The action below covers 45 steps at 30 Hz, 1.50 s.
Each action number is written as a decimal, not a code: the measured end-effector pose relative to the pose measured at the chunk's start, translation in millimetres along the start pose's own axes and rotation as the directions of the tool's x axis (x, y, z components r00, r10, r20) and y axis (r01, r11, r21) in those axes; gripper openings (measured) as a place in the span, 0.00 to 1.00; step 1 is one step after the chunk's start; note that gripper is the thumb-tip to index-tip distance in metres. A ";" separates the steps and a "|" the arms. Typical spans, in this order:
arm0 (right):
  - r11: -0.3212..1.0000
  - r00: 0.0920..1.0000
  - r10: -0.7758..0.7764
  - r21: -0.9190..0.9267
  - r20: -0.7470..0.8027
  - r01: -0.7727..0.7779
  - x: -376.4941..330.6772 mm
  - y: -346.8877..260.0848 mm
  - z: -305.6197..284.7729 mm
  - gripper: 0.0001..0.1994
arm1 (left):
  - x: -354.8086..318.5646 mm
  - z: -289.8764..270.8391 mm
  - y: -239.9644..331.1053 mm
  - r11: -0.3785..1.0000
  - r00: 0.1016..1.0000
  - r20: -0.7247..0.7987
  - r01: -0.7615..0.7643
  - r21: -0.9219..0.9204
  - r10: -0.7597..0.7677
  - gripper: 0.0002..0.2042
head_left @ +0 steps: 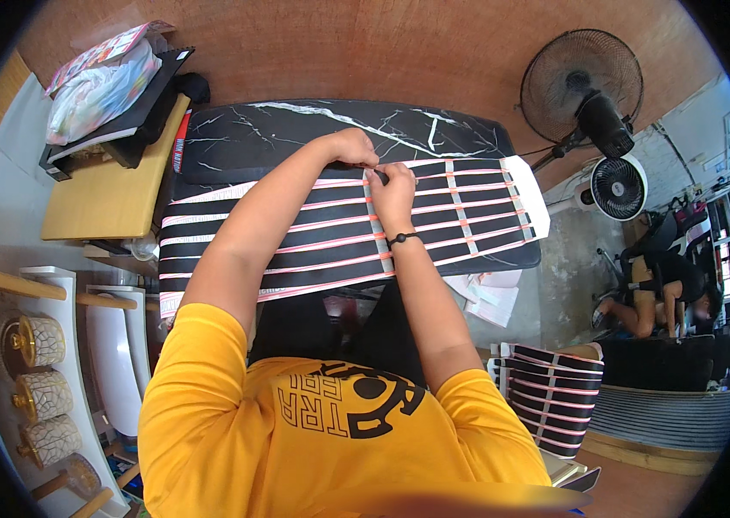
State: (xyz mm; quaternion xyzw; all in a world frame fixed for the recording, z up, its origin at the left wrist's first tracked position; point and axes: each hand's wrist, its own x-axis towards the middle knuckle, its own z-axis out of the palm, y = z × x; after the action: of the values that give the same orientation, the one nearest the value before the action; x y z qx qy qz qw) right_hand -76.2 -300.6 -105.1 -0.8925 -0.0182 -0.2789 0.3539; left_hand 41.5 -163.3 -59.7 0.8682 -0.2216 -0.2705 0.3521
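Note:
On the table lies a long sheet [313, 228] of black strips split by white and pink lines, crossed by several narrow greyish tape bands [460, 216]. My left hand [350, 148] is closed at the sheet's far edge, its fingertips pressed together near the top of one band. Close beside it, my right hand [395, 192] pinches at the same spot, with a small dark thing [380, 177] by its fingers; I cannot make out what it is. What my left fingertips hold is hidden.
The table [244, 138] has a black marble-patterned top. To the left stand a wooden side table [106, 207] with a plastic bag [106, 91] and patterned jars [41, 341]. Two fans [618, 186] are at right. Another striped sheet [550, 397] lies lower right. A person [671, 289] bends down far right.

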 end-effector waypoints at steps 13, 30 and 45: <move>0.991 1.000 -0.005 0.131 -0.024 0.008 -1.4 -0.7 -6.4 0.06 | -13.1 2.5 5.8 0.999 1.000 0.005 -0.012 0.038 0.012 0.10; 0.987 1.000 0.022 0.158 0.001 -0.022 -3.3 -2.3 -11.0 0.02 | -8.8 0.6 -1.8 0.992 0.986 -0.150 -0.058 0.113 0.075 0.11; 0.957 0.989 -0.061 0.288 0.133 0.020 -1.6 5.7 -25.7 0.40 | -69.2 22.7 9.9 0.687 0.806 -0.267 -0.221 0.693 0.528 0.07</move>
State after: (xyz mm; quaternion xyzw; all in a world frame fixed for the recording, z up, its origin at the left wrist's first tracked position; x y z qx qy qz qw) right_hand -88.7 -321.1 -94.3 -0.8488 -0.1015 -0.2172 0.4712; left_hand -26.9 -141.2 -44.5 0.9053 -0.3898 0.1070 0.1301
